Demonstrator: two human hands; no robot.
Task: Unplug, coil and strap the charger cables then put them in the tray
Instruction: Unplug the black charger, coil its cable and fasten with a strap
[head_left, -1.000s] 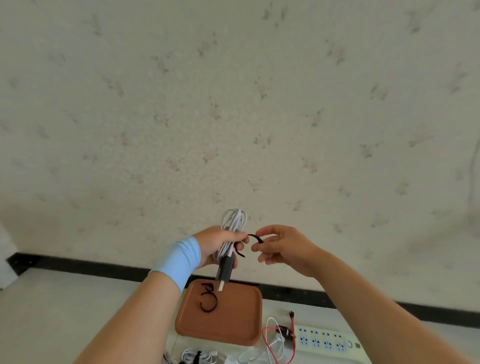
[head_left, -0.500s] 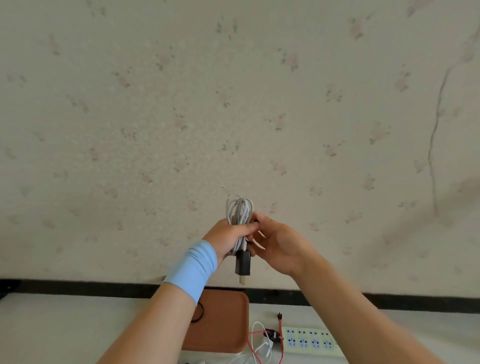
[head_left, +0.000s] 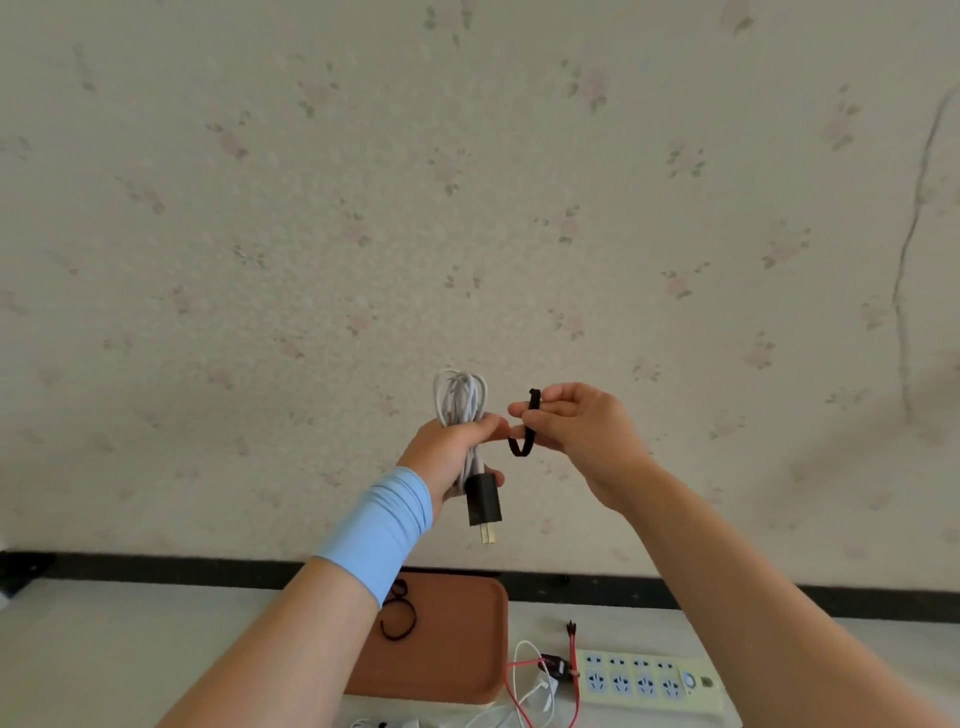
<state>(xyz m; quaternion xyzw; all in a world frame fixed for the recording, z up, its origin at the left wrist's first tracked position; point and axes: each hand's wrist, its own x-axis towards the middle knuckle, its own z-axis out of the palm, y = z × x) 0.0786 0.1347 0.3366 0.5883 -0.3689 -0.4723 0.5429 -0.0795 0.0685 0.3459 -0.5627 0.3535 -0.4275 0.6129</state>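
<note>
Floral wallpaper behind; pale table (head_left: 78, 649) below w/ tray (head_left: 467, 649) near centre. Left hand (head_left: 452, 452) is fisted round the white coil (head_left: 460, 395) at its waist, black plug (head_left: 483, 501) hanging under. Right hand (head_left: 582, 431) pinches a black strap (head_left: 519, 449) just right of the coil, not wrapped yet. Prob. light, springy cable: loops will splay, so squeeze the waist & strap there. Strap's limp; hold it by the tip.

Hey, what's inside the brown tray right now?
In the tray, black strap loops lie near its left side; no cable shows there. The left forearm covers the tray's left part, so that is unseen.
</note>
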